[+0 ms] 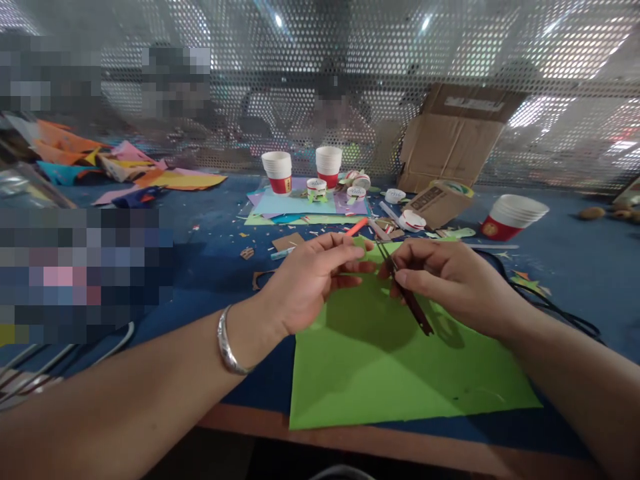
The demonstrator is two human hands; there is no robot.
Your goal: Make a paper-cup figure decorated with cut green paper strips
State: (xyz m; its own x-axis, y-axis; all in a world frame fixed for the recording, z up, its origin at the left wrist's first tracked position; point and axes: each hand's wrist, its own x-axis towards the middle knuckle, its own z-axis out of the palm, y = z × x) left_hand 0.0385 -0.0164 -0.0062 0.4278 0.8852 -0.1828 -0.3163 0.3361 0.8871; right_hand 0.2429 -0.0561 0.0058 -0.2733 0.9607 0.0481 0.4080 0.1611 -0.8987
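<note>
My left hand point(316, 277), with a silver bangle on the wrist, pinches a small piece of green paper point(359, 244) between thumb and forefinger. Its other fingers are loosely curled. In my right hand point(440, 277) is a slim dark tool with two pointed tips point(415, 307); whether it is snips or tweezers I cannot tell. The tips point up and left, close to the small paper but seemingly apart from it. Both hands are above a large green sheet point(390, 380) that lies at the table's front edge, with their shadows on it.
Stacked paper cups point(277, 172) stand at the back, with another cup stack point(515, 217) tilted at right. Small cut cup pieces point(413, 221) and scraps lie between. A cardboard box point(450, 143) leans on the perforated screen. Coloured paper point(185, 179) lies left; a black cable point(560, 313) runs right.
</note>
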